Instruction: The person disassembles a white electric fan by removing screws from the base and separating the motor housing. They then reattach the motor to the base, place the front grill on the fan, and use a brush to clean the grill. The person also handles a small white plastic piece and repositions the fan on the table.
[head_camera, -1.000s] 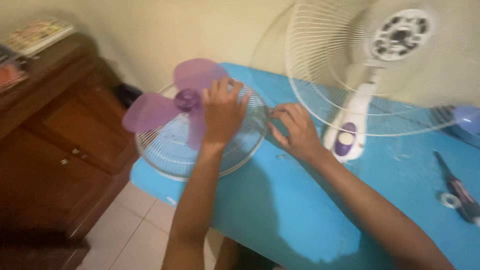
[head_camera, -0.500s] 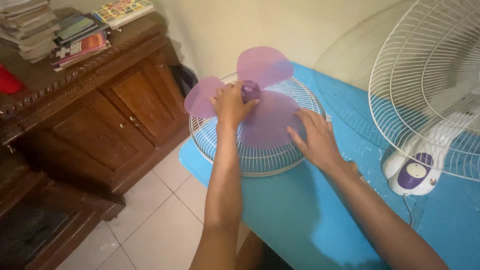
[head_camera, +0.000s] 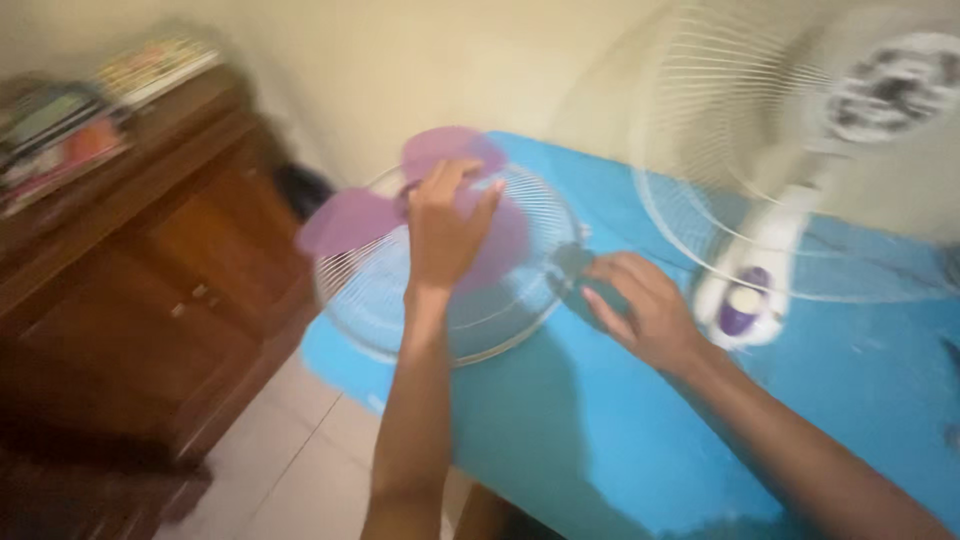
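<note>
Left hand (head_camera: 445, 225) grips purple fan blade (head_camera: 365, 218) above white grille (head_camera: 530, 290) at blue table's (head_camera: 620, 440) left corner; right hand (head_camera: 640, 310) pinches grille's rim, which could slide off the edge

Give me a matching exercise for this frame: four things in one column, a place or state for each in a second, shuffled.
Things:
1. purple fan blade
2. left hand
3. right hand
4. fan body

Places or states:
A. stands upright at the back of the blue table
B. rests on the table at the rim of the wire guard
C. lies over the wire guard, partly past the table's edge
D. lies on the middle of the blade, fingers spread

Pairs: 1-C, 2-D, 3-B, 4-A
</note>
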